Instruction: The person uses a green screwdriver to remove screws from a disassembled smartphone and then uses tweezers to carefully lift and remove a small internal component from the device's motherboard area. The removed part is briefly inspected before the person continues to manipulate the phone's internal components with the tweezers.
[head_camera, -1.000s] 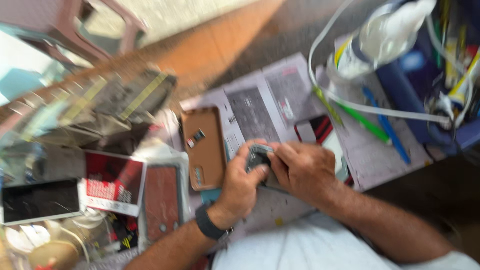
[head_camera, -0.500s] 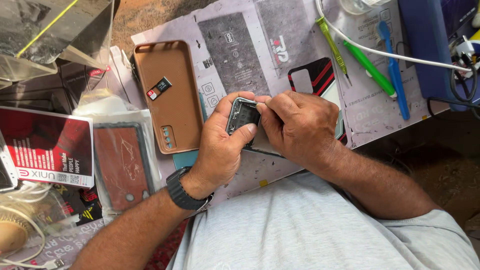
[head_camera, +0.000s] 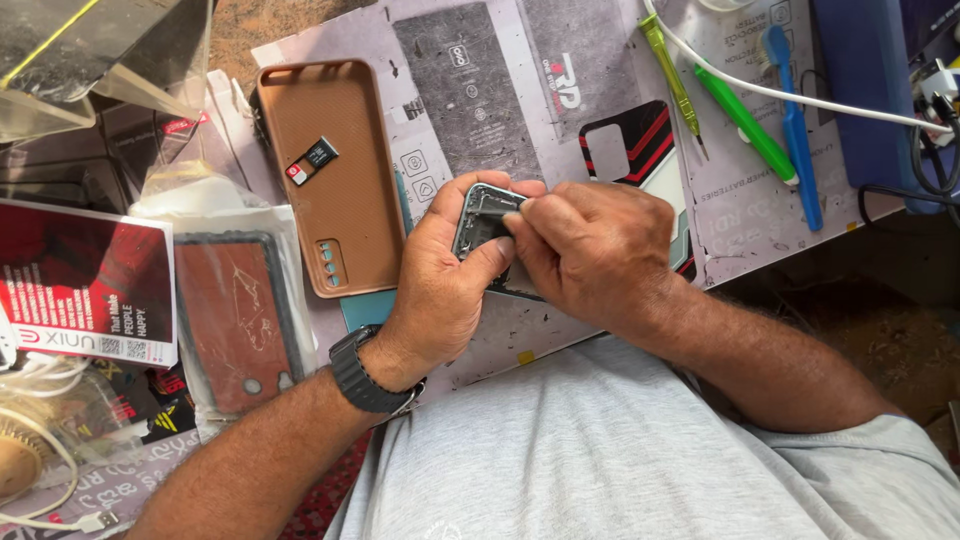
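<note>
Two hands (head_camera: 520, 255) — tight grip (both) — on phone (head_camera: 480, 222)

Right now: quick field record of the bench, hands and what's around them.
left hand: grips dark phone body, black wrist band
right hand: fingertips at the phone body's top edge
brown phone case: lies flat beside left hand, small card tray on it
work mat: grey, under hands
tools: yellow-green screwdriver, green tool, blue tool
white cable: runs across the tools
</note>
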